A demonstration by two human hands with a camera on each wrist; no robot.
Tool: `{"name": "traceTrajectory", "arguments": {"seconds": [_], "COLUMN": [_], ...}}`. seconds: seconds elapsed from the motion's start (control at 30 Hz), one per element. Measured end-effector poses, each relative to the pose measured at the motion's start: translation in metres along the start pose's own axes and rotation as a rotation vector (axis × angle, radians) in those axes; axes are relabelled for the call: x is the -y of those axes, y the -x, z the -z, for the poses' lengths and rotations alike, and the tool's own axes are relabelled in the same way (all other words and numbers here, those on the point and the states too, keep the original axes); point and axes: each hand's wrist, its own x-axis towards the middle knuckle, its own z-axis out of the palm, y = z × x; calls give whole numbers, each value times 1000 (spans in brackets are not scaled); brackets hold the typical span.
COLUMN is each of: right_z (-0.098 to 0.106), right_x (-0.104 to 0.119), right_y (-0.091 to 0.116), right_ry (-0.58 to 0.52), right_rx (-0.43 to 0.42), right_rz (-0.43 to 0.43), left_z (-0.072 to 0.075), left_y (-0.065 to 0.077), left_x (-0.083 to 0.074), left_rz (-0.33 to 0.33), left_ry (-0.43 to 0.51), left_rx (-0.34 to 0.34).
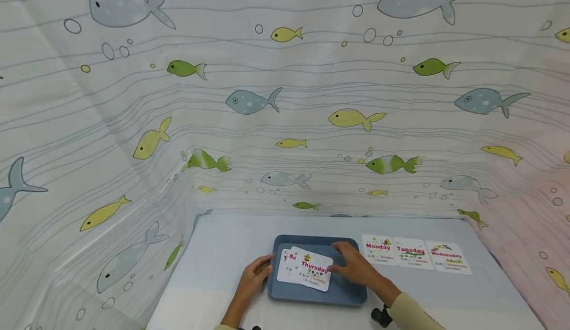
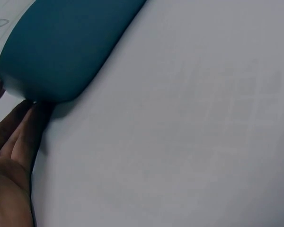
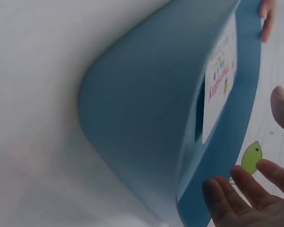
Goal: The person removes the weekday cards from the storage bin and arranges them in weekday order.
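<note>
A blue-grey tray (image 1: 349, 293) holds a few white word cards. On top lies the Thursday card (image 1: 313, 269), tilted and overlapping a card (image 1: 287, 271) whose visible letters read "Sa". My left hand (image 1: 250, 284) holds the tray's left rim; in the left wrist view, the fingers (image 2: 26, 137) meet the tray's outer side (image 2: 71, 47) while the thumb lies across the rim. Over the right part of the tray is my right hand (image 1: 358, 269), thumb close to the Thursday card's right edge. Its fingers are spread in the right wrist view, with nothing between them and the thumb.
Right of the tray, the Monday card (image 1: 377, 251), Tuesday card (image 1: 413, 254) and Wednesday card (image 1: 449, 258) lie in a row on the white table (image 1: 213, 251). A fish-patterned curtain (image 1: 311, 82) surrounds the table's back and sides.
</note>
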Motion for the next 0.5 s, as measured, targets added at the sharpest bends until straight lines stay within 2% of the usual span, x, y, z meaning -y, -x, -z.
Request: {"name": "traceTrajectory", "arguments": {"seconds": [0.23,0.5], "right_z": [-15,-27], "right_x": [-3,-3], "right_y": [-5,-7], "right_ry": [38,0], "right_rx": [65,69], "right_rz": [-21,-14], "left_z": [0,0], "left_y": [2,2], "left_x": [-1,-4], "left_rz": [56,44], "left_ry": [23,39], "left_rx": [-16,-4]}}
